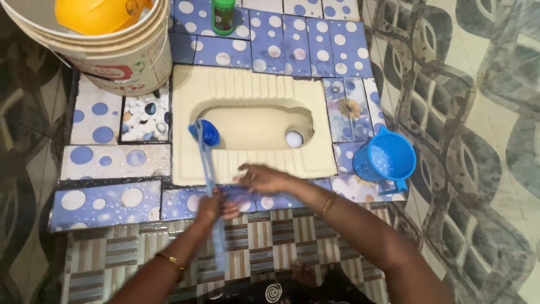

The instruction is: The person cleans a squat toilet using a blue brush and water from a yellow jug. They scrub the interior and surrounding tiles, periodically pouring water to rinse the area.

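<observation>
Presently, the left hand [209,207] is closed around the handle of the blue toilet brush [206,135]; the brush head rests on the inner left rim of the cream squat pan [253,84], at about nine o'clock of the bowl, with the handle running back toward six o'clock. The right hand [261,179] lies at the pan's near edge, at six o'clock, fingers spread and holding nothing that can be seen; whether it touches the brush handle cannot be told.

Progress, as a judgement: scrubbing appears under way; the pan's surface looks pale and mostly unstained, though wetness or residue is too fine to read; the drain hole [294,138] at four o'clock of the bowl shows no brush contact.

Surroundings: a blue mug [388,159] stands at three o'clock, on the tiled edge just beside the pan; a large cream bucket [121,59] with a yellow vessel [95,14] inside sits at eleven o'clock; a green bottle [223,16] stands at twelve o'clock on the blue spotted tiles [107,202].

Obstructions: none lies within the bowl; the mug sits close to the right forearm.
</observation>
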